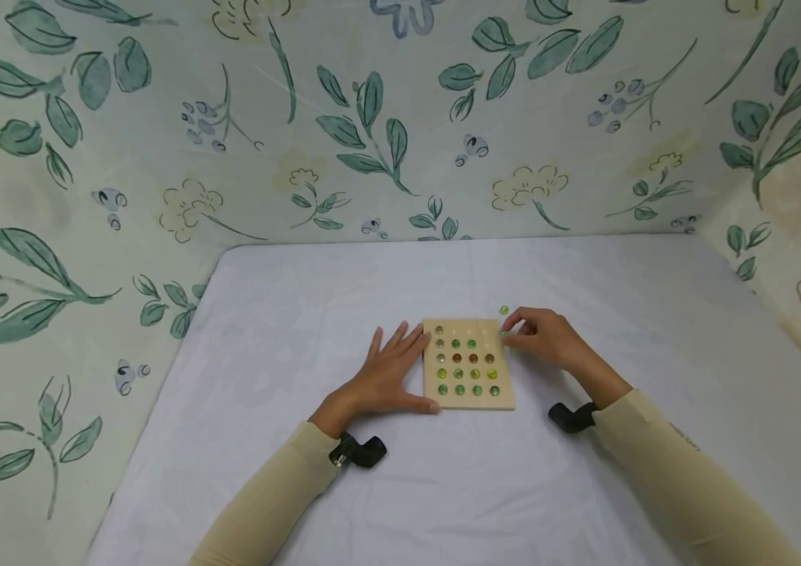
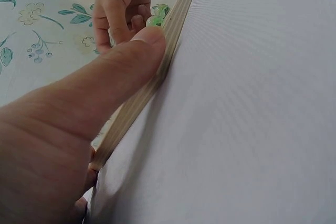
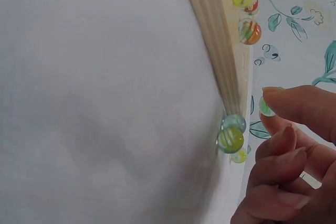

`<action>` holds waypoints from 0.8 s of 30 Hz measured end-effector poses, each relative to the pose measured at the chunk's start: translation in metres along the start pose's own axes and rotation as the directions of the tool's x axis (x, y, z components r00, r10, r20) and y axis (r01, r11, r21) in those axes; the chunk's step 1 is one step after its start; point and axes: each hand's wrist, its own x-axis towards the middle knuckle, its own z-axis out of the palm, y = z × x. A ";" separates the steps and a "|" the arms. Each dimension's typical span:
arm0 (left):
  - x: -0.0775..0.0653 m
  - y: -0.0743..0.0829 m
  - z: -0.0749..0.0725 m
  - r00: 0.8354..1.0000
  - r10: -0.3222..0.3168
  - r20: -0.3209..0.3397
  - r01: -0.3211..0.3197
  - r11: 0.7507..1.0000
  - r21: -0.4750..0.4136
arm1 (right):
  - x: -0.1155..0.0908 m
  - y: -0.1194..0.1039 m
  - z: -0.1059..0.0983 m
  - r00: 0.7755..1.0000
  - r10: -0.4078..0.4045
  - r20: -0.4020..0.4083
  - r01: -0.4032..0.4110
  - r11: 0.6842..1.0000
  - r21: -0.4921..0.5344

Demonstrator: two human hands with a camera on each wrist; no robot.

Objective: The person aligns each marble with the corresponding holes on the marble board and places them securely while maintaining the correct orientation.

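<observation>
Clock set on the board's centre in the head view, 12 pointing away from the person.

Left hand (image 1: 393,373): at 9 o'clock, fingers straight and spread, fingertips at the board's left edge, thumb at its 7 o'clock corner; steadying it, by my judgement, grasping nothing. Right hand (image 1: 549,338): at 2 o'clock, thumb and index finger closed in a pinch on a green marble (image 3: 266,107), the other fingers curled.

Key relation: the held marble was just beside the board's right edge, between 1 and 2 o'clock. From it, the unfilled part (image 1: 479,331) of the board lay toward 8 to 9 o'clock, very near; the right hand was much the nearer to it.

Wooden board (image 1: 471,402): flat on the counter (image 1: 343,299), between the hands. Columns ran 12 to 6; longer side not judged, view foreshortened. Seated marbles (image 1: 475,374) filled the three rows nearest 6 o'clock; the farther two rows were partly filled.

Beyond: one loose marble (image 1: 504,310) at 1 o'clock, off the board. The right wrist view showed several by the board's end; exact count under the hand uncertain. Floral cloth (image 1: 428,118) stood past the counter at 12.
</observation>
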 end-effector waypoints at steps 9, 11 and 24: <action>-0.001 0.001 0.000 1.000 -0.003 0.000 0.003 1.000 0.004 | 0.001 -0.008 0.004 0.999 0.009 0.047 -0.009 1.000 0.011; -0.001 0.001 0.000 1.000 -0.001 0.001 0.001 1.000 0.005 | 0.002 -0.008 0.006 0.999 0.005 0.054 -0.006 1.000 0.013; -0.001 0.002 -0.001 1.000 -0.008 0.008 0.008 1.000 0.003 | 0.004 -0.010 0.014 0.997 -0.027 0.067 0.027 1.000 0.008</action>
